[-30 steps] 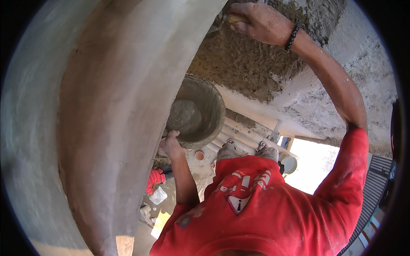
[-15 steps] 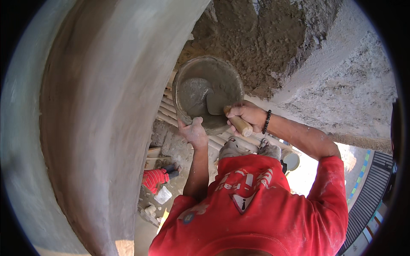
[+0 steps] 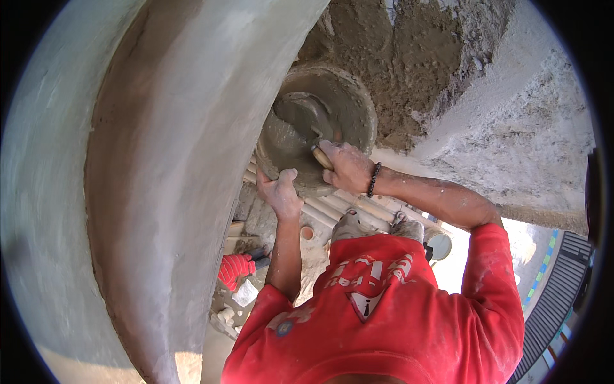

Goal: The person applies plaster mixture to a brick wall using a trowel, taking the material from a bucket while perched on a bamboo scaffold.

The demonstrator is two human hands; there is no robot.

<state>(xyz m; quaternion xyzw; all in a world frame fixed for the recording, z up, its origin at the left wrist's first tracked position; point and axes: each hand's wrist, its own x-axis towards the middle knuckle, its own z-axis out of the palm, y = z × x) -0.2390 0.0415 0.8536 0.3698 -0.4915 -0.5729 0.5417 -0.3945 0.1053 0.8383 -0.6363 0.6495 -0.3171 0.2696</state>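
Observation:
In front of me is a round bucket (image 3: 367,105), its inside coated with wet grey mortar (image 3: 281,141). My left hand (image 3: 281,193) grips the near left side of the bucket's rim, thumb on top. A trowel (image 3: 322,157) with a wooden handle is held in my right hand (image 3: 349,168), which has a dark bead bracelet at the wrist. The trowel's blade is down in the mortar and mostly hidden from view.
A smooth plastered surface (image 3: 173,141) curves along the left. Fresh mortar (image 3: 403,70) covers part of the rough wall ahead. Pole scaffolding (image 3: 329,210) lies under my feet. Another bucket (image 3: 440,244) stands lower right; a person in red stripes (image 3: 235,270) is below left.
My right hand has moved left and further into the bucket, and the trowel has turned and sunk into the mortar. The bucket appears tilted more, with my left hand still on it.

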